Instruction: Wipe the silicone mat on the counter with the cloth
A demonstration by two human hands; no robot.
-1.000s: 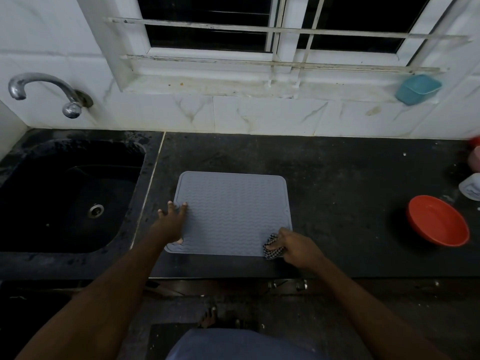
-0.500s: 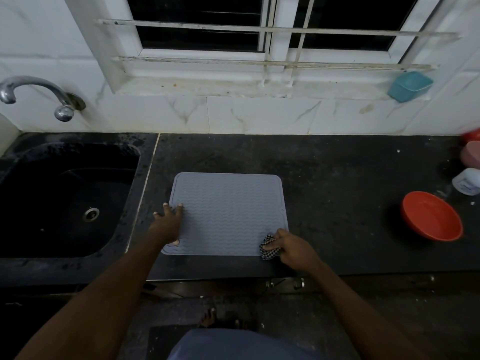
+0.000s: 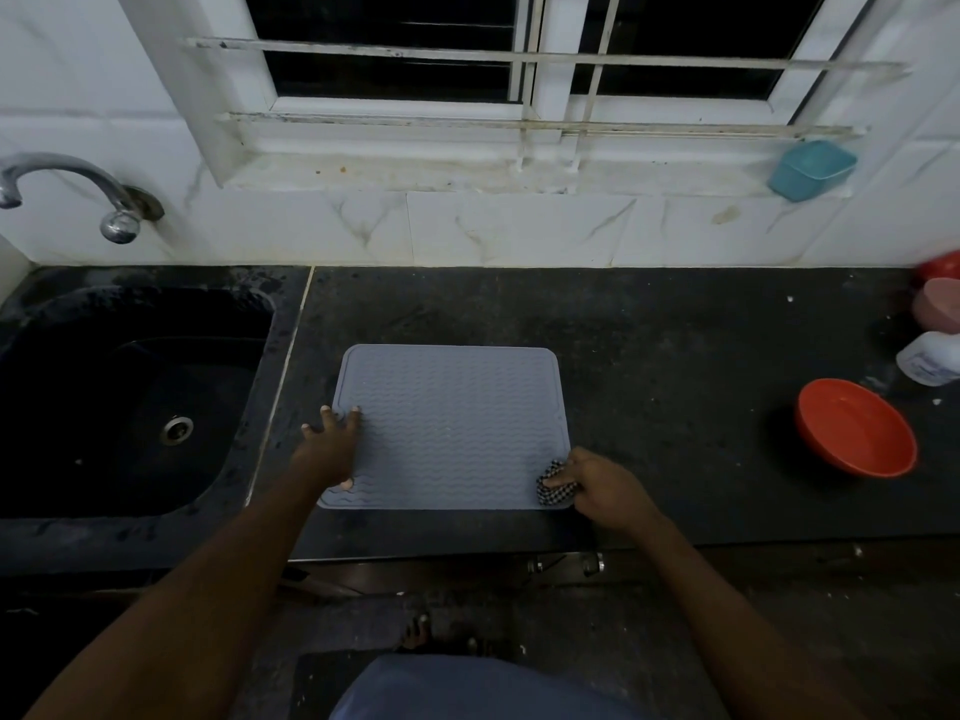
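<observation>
A grey silicone mat (image 3: 452, 423) with a wavy ribbed surface lies flat on the dark counter (image 3: 675, 366). My left hand (image 3: 332, 444) presses flat on the mat's left edge, fingers spread. My right hand (image 3: 597, 485) sits at the mat's near right corner, closed around a bunched black-and-white checked cloth (image 3: 553, 490) that touches the mat.
A black sink (image 3: 130, 397) with a metal tap (image 3: 78, 192) lies to the left. An orange bowl (image 3: 857, 428), a white bottle (image 3: 930, 363) and pink and red containers (image 3: 940, 298) stand at the right. A teal tub (image 3: 810, 168) rests on the window sill.
Both hands stay in nearly the same places on the mat; the view has shifted slightly to the right.
</observation>
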